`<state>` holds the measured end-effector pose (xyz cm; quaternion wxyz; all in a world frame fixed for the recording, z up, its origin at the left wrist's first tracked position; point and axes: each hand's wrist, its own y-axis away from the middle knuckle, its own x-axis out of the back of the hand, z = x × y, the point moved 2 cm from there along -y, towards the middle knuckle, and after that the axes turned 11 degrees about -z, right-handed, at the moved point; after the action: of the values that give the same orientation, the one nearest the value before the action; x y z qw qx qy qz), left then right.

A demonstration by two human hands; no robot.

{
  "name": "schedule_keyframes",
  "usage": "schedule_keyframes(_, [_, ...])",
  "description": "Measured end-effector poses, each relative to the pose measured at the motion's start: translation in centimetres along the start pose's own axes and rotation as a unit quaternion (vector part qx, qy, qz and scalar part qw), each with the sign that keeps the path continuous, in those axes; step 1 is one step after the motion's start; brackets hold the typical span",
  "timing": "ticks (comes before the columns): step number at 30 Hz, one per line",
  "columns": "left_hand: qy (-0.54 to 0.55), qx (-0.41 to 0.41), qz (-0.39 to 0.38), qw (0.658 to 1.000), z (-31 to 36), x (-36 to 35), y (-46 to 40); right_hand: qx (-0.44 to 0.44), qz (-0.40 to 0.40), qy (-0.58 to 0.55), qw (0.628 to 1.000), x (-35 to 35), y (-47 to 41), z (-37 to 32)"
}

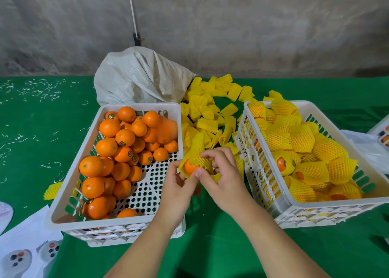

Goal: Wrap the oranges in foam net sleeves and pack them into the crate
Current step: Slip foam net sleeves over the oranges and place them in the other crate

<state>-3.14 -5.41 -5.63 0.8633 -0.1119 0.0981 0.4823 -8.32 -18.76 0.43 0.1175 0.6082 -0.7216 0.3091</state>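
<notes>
Between the two crates, over the green table cover (210,246), both hands are working on a single orange (190,166) that is sitting partly inside a yellow foam net sleeve (201,162). The left hand (179,190) is curling its fingers round the underside of the orange and sleeve, thumb lying against the net's lower edge. The right hand (223,178) is pinching the net's upper part between bent fingertips and thumb, with the orange's bare face showing towards the left crate.

The left crate (63,195), white and perforated, is standing near the front edge of the table and is holding a heap of unwrapped oranges (117,147) piled along its left side and far end; its near right corner is showing bare perforated floor. The right crate (263,172) is sitting towards the table's right edge and is holding wrapped oranges (305,149) in yellow netting.

Loose foam net sleeves (208,111) are lying scattered between the crates towards the far edge, beside a white woven sack (139,77). One stray sleeve (52,191) is lying just left of the left crate. Printed paper sheets (25,250) are lying at the front left corner.
</notes>
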Motion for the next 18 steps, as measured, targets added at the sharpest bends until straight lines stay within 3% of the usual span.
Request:
schedule_keyframes(5, [-0.010, -0.017, -0.048, 0.999, 0.0, -0.2, 0.2, 0.024, 0.016, 0.050, 0.998, 0.7, -0.9, -0.6])
schedule_keyframes(11, [-0.115, -0.037, 0.052, 0.991, 0.3, -0.8, 0.2, 0.023, 0.005, 0.111, 0.994, 1.8, -0.9, -0.8])
schedule_keyframes(14, [-0.105, -0.042, 0.095, 0.989, 0.6, -0.6, -0.2, 0.062, -0.032, 0.114, 0.991, 1.2, -0.5, -1.5])
schedule_keyframes(18, [-0.102, -0.060, 0.086, 0.989, 0.8, -0.5, -0.1, 0.052, 0.006, 0.096, 0.994, 0.0, 0.1, -1.6])
